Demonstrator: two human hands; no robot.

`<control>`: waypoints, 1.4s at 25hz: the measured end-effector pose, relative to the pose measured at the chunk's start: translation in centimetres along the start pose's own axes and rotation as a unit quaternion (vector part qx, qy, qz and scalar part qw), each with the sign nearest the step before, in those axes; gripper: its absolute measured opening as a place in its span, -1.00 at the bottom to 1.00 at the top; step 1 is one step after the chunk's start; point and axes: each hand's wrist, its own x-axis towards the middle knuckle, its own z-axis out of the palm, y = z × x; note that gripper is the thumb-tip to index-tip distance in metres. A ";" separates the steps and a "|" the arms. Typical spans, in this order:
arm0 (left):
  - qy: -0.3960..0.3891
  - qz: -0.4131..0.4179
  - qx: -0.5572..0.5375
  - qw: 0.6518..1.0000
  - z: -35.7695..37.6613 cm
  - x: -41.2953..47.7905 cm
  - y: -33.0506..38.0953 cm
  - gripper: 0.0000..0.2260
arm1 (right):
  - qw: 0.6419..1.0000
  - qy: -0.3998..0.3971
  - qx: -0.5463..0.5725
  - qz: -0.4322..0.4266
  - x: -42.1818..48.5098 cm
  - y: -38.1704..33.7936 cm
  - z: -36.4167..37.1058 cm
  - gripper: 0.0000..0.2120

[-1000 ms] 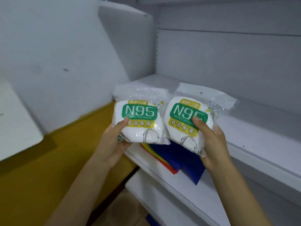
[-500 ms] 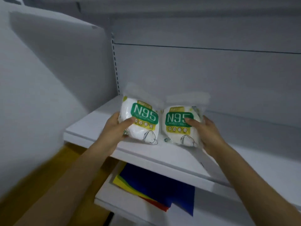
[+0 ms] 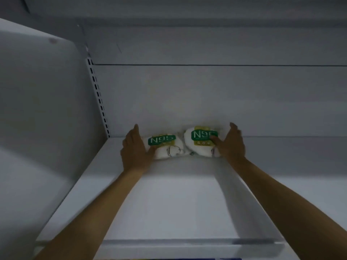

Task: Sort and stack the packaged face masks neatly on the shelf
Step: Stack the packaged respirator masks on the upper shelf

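White N95 mask packs, left pack (image 3: 165,147) and right pack (image 3: 201,142), sit at the back of a shelf (image 3: 169,203), the left hand (image 3: 136,151) and right hand (image 3: 230,145) each gripping one.

We note pale grey shelving bay, dim, cool light. Back panel (image 3: 206,94) far, crossed by thin dark horizontal seam. Slotted upright (image 3: 97,98) at far left corner. Side panel (image 3: 41,109) fills left. Upper shelf underside (image 3: 187,12) overhead, in shadow.
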 end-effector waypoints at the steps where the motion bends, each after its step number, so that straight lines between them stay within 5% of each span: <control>1: 0.020 0.043 0.045 0.998 0.4 0.2 0.1 -0.38 | 0.995 0.059 -0.068 -0.030 -0.6 0.1 0.5 -0.34; 3: 0.014 0.095 0.100 0.990 1.2 0.1 0.9 -0.59 | 0.978 0.072 -0.159 -0.111 -2.2 0.0 1.5 -0.45; 7: -0.080 0.165 0.217 0.959 3.0 0.2 1.1 -0.48 | 0.961 -0.072 -0.240 -0.114 -2.7 1.0 2.8 -0.46; 12: 0.012 0.251 0.164 0.954 2.9 1.0 0.4 -0.68 | 0.937 0.031 -0.261 -0.228 -3.4 0.7 2.9 -0.45; 16: -0.022 0.272 0.146 0.951 3.4 0.7 0.2 -0.60 | 0.936 -0.038 -0.235 -0.258 -3.4 0.6 3.2 -0.45; 23: -0.015 0.314 0.089 0.945 2.1 0.2 2.0 -0.54 | 0.926 0.035 -0.232 -0.295 -4.6 0.0 1.6 -0.58; 30: -0.054 0.437 0.017 0.898 3.0 -7.3 13.3 -0.49 | 0.936 0.173 -0.203 -0.229 -11.3 4.2 -13.3 -0.54; 35: -0.106 0.486 -0.066 0.865 10.3 -21.8 28.7 -0.41 | 0.925 0.258 -0.249 -0.124 -20.5 14.9 -29.8 -0.49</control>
